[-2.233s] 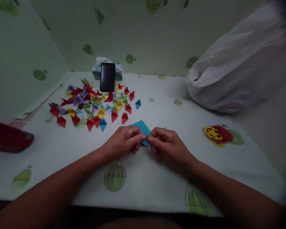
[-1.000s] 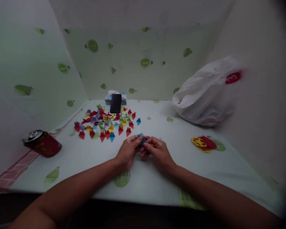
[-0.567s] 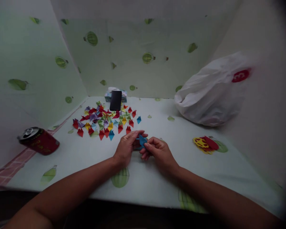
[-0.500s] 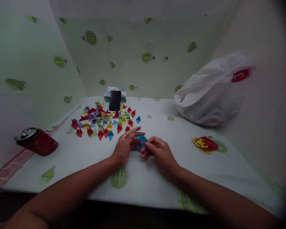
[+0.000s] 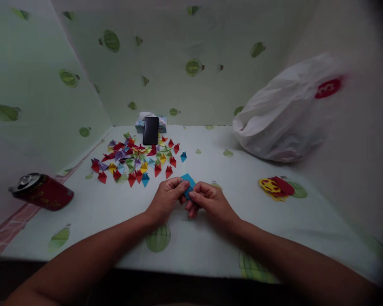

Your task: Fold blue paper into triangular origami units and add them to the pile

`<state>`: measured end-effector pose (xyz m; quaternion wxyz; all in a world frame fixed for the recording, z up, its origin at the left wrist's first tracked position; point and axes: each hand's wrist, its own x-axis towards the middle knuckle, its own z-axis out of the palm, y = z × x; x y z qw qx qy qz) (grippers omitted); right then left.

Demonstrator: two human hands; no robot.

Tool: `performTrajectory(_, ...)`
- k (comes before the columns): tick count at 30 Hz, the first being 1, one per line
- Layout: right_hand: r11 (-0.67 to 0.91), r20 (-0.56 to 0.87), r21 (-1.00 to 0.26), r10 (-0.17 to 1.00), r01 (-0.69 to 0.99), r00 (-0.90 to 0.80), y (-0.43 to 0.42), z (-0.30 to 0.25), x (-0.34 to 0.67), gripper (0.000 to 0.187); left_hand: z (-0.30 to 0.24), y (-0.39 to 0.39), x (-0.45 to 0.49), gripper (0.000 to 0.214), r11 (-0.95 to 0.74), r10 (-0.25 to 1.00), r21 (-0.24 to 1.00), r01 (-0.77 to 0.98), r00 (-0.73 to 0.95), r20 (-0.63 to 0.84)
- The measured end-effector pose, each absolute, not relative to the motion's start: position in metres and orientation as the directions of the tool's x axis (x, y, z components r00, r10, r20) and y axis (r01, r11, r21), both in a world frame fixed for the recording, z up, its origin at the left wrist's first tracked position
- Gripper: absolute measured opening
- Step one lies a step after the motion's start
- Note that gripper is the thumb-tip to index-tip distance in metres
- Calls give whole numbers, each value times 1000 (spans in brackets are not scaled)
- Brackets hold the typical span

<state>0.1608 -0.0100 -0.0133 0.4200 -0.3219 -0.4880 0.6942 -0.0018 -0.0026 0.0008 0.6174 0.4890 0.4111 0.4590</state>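
Both hands pinching one blue paper piece (image 5: 188,184), left hand (image 5: 165,199), right hand (image 5: 208,203), paper between their grips

One phone (image 5: 150,130) is on the tabletop (image 5: 115,212). Just behind it is one tissue box (image 5: 162,124). In front of it lie several dozen small folded papers (image 5: 137,159), too crowded to count exactly. Nearer than those is one blue paper (image 5: 187,178). Left of the phone lies one can (image 5: 41,192). To its right are one bag (image 5: 284,119) and one red-and-yellow stack (image 5: 276,186).
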Motion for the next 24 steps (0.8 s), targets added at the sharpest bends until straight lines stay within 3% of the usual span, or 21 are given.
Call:
performTrajectory(11,-75,76,-947,893,-312,-444,-8,-8,165,36,-2,3,-6,28,103,951,967,-235,308,-27)
performTrajectory(24,-151,86,-901,856,-406,-510,-12,-10,162,32,1,5,-9,39,52,921,930,-363,377,95)
